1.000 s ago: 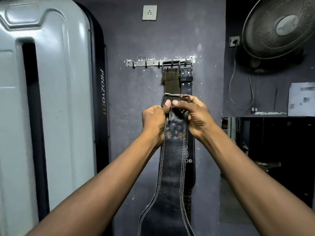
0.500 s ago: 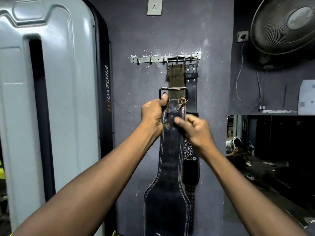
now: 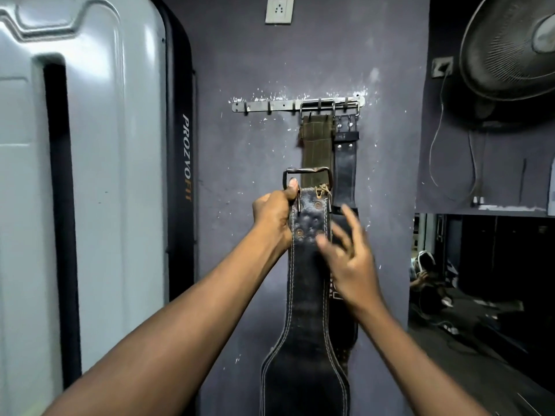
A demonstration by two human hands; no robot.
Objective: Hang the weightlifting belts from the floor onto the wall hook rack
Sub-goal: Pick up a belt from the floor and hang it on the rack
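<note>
- A tall grey machine panel [image 3: 90,175] fills the left edge, standing beside the purple wall [image 3: 240,55] where I am working
- My left hand [image 3: 274,216] is closed around the top of the black leather belt [image 3: 306,295], thumb up against the left side of its metal buckle [image 3: 307,175]; the belt hangs long axis upright, its wide part dropping out of view below my arms
- The hook rack [image 3: 297,105] sits on the wall straight above the buckle, well apart from it; its left-hand hooks are bare, so my judgement is that the lift goes up and a little left, carried by the left hand, the nearer of the two
- A green webbing belt [image 3: 317,142] already hangs from the rack, directly behind the buckle, and a narrower dark belt [image 3: 345,169] hangs just to its right
- My right hand [image 3: 350,259] is spread, fingers loose and blurred, just in front of the belt's right edge and pinching nothing; whether a fingertip brushes the leather I cannot tell
- A wall fan [image 3: 510,46] sits at the upper right, clear of the rack
</note>
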